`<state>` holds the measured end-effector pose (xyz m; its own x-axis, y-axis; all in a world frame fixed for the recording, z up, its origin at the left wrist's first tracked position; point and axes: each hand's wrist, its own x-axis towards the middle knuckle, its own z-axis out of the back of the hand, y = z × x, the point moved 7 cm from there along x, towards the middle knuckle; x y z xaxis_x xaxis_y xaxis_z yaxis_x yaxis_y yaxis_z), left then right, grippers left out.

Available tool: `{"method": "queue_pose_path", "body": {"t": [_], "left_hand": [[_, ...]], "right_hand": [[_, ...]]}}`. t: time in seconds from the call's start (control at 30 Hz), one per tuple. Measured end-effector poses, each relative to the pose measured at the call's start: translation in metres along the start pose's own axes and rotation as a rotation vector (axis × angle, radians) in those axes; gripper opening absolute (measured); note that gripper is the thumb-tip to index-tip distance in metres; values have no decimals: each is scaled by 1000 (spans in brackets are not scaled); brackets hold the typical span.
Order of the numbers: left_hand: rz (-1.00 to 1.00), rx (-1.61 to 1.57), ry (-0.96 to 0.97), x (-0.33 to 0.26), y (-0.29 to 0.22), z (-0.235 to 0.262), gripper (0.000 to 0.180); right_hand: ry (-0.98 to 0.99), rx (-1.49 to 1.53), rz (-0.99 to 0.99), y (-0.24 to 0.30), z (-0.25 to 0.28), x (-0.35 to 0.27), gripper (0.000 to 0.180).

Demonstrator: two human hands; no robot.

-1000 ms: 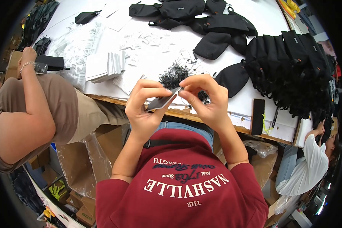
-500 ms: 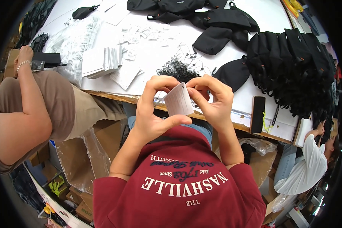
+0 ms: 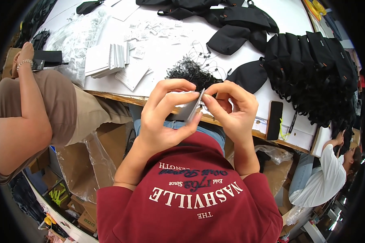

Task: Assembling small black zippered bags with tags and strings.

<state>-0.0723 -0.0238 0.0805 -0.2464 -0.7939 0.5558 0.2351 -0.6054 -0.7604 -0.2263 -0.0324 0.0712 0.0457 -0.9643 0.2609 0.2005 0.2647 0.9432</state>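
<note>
My left hand pinches a small grey-white card tag, seen nearly edge-on, just in front of the table's near edge. My right hand meets it from the right, thumb and forefinger closed at the tag's upper corner. Whether a thin string is between those fingers is too small to tell. Right behind my hands lies a tangle of black string loops on the white table.
Stacks of white cards and scattered small tags lie left of centre. Black fabric pouches pile up at the right, with a dark phone at the edge. One seated person's arm is on the left, another person lower right.
The tag faced the camera half a second ago; now it is turned edge-on. Both hands have dropped slightly toward me and stay together on it.
</note>
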Motion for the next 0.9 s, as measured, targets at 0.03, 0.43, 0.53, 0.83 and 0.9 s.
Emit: {"method": "queue_pose_path", "body": {"t": [0.03, 0.43, 0.53, 0.83, 0.9], "left_hand": [[-11, 16, -16, 2, -3, 2, 35], [30, 31, 118, -6, 0, -10, 18], [258, -436, 212, -9, 20, -21, 11], [590, -623, 364, -19, 32, -48, 11], [560, -582, 363, -19, 35, -48, 11]], "right_hand": [[-1, -28, 7, 1, 1, -1, 8], [-49, -6, 51, -5, 13, -26, 14], [-21, -49, 92, -5, 19, -34, 11], [11, 78, 25, -24, 19, -40, 15], [0, 139, 8, -29, 17, -39, 12]]}}
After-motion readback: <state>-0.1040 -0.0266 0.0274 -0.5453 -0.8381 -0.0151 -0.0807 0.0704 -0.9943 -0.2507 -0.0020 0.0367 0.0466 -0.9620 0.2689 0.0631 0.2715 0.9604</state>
